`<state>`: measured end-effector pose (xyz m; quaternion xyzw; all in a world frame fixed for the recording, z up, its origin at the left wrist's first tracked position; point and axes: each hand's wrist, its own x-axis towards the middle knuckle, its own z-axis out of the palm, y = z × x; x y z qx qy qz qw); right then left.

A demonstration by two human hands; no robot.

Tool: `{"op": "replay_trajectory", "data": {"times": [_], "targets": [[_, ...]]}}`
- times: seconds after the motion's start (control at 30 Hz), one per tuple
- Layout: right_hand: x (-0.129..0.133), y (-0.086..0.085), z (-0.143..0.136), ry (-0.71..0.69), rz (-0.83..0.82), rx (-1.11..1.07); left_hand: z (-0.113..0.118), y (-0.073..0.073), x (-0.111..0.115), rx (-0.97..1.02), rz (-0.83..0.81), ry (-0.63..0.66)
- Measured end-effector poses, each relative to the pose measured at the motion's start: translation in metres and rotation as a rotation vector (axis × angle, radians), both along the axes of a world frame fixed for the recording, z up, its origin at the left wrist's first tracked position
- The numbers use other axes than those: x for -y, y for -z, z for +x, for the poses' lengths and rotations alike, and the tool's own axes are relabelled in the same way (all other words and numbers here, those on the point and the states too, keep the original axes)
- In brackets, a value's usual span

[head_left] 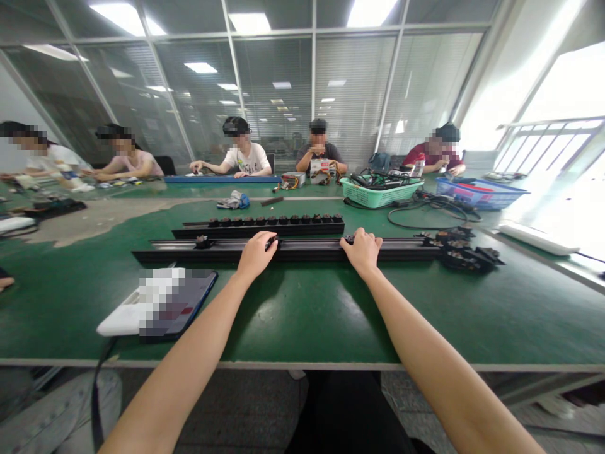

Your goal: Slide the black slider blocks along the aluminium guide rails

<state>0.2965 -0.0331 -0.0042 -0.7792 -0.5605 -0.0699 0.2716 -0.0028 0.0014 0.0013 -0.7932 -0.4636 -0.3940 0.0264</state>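
Observation:
A long black metal track rail [309, 254] lies crosswise in front of me, with a pale channel along its top. My left hand [256, 255] is closed at the rail's middle, fingers pinching a small black part [271, 241] in the channel. Farther right, my right hand [363, 251] grips another small black part [348, 239] on the same rail; its fingers partly cover it. One more such black part [202, 242] sits in the channel to the left. Beyond lies a second black rail [265, 229] topped with a row of several round black pieces.
Several loose black parts [467, 255] are heaped by the rail's right end. A white device [123, 315] and a dark tablet or phone [191, 309] lie front left. Farther off are a green basket [378, 197] of cables, a blue basket [477, 195], a grey-blue cloth [233, 200] and co-workers.

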Motion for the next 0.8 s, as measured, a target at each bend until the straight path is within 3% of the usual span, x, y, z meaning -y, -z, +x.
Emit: {"op": "replay_trajectory", "data": {"times": [0.8], "targets": [[-0.0019, 0.0019, 0.0058, 0.009, 0.021, 0.002, 0.0011, -0.0023, 0.0023, -0.006, -0.007, 0.001]]}}
